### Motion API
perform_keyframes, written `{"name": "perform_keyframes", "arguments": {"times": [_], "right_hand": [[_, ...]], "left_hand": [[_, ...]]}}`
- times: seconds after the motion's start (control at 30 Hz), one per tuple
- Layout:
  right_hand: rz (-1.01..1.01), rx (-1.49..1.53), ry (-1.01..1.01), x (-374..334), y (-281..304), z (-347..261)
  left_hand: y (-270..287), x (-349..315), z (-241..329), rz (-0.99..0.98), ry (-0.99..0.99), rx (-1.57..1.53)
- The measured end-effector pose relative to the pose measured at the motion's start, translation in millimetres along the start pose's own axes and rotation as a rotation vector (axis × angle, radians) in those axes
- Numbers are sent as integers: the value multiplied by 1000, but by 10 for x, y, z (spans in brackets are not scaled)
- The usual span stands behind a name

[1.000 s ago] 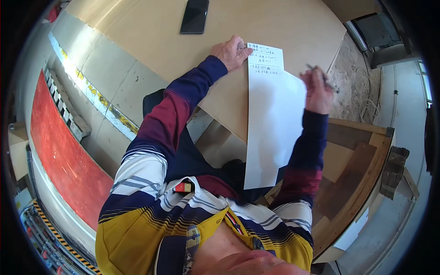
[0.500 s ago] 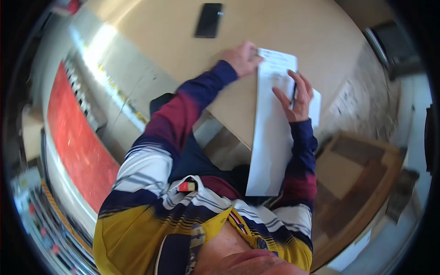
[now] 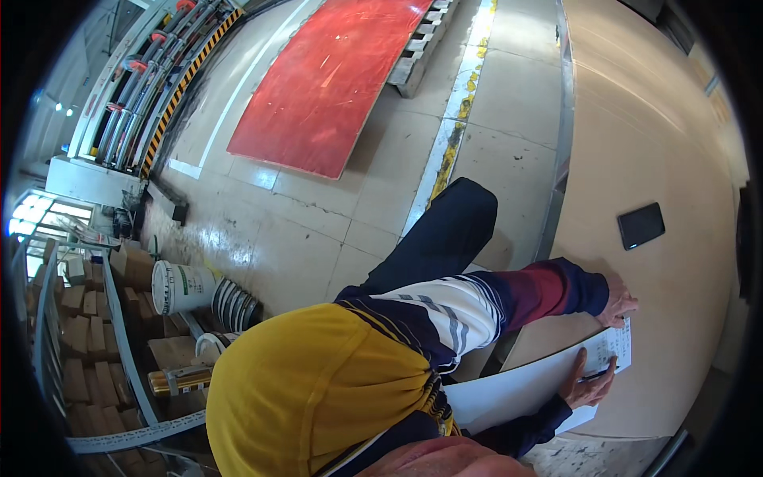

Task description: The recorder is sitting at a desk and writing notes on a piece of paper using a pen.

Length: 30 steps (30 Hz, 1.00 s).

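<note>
A long white sheet of paper (image 3: 509, 388) lies partly on the tan tabletop and runs back toward my body. Handwriting-like marks cover its far end. My left hand (image 3: 618, 305) is at that far end, fingers curled down against the paper's edge. My right hand (image 3: 590, 380) rests over the sheet close to the marks, with a slim dark pen (image 3: 592, 375) between its fingers. The pen's tip is too small to make out. A second white paper (image 3: 578, 420) shows partly from under the long sheet, beside my right hand.
A black phone (image 3: 641, 226) lies on the tan table (image 3: 636, 119) beyond my left hand. Left of the table are a red panel (image 3: 334, 87) on a pallet, a yellow-and-white floor line (image 3: 453, 135), a white bucket (image 3: 183, 288) and a rack of boxes (image 3: 87, 334).
The view has swung left, so the table and hands now appear at the right, with more floor showing. Both hands stay at the paper; the right hand's fingers are closer together around the pen.
</note>
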State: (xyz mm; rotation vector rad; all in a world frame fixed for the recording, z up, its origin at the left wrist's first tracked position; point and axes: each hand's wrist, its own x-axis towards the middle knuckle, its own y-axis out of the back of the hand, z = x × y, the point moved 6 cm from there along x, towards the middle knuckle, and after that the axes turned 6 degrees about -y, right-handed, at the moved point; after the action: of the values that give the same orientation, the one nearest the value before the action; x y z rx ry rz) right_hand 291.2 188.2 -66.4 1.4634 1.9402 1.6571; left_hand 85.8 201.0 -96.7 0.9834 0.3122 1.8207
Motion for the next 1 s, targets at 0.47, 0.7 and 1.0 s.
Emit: {"name": "perform_keyframes", "arguments": {"times": [0.47,0.7,1.0], "right_hand": [[-2,29,-41,-78,190,65],[183,774,-430,-322,610,312],[148,961,-647,-324,466,194]], "left_hand": [[7,17,-3,-178,-55,59],[15,53,150,-218,-77,135],[35,40,156,-202,-106,156]]}}
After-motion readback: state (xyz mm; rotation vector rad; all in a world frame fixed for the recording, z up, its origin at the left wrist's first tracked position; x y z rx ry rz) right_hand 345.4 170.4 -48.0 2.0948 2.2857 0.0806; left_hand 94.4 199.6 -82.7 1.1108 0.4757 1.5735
